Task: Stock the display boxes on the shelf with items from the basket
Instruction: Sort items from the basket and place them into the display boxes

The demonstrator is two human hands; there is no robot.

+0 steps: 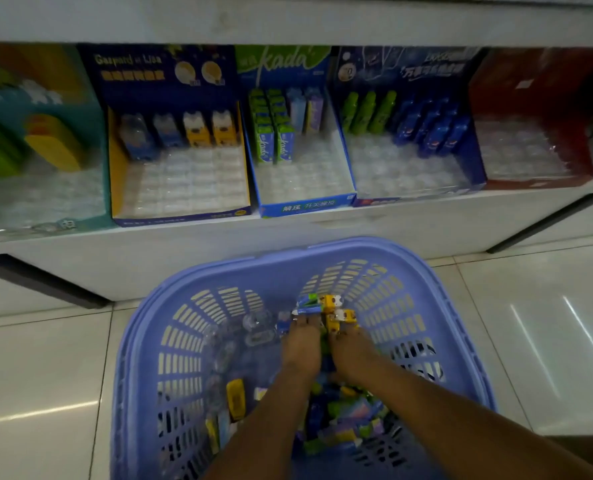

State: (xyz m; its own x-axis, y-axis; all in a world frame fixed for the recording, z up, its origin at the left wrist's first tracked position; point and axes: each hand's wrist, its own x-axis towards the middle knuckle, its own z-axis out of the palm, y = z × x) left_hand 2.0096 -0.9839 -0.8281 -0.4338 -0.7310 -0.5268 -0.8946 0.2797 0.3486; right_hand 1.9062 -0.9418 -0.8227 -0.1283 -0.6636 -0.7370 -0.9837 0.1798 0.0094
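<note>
Inside the basket [322,249], left hand [302,344] grips a blue-green pack [307,304], right hand [352,348] yellow packs [336,315], likely sorted by kind for the half-empty display boxes [184,219] beyond them.

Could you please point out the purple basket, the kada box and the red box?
purple basket [322,254]: head view, far rim.
kada box [305,206]: head view, front lip.
red box [547,77]: head view, back panel.

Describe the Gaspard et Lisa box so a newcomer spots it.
Look at the shelf above the purple basket. The Gaspard et Lisa box sits second from the left there: dark blue header, yellow side walls its neighbours lack.
</note>
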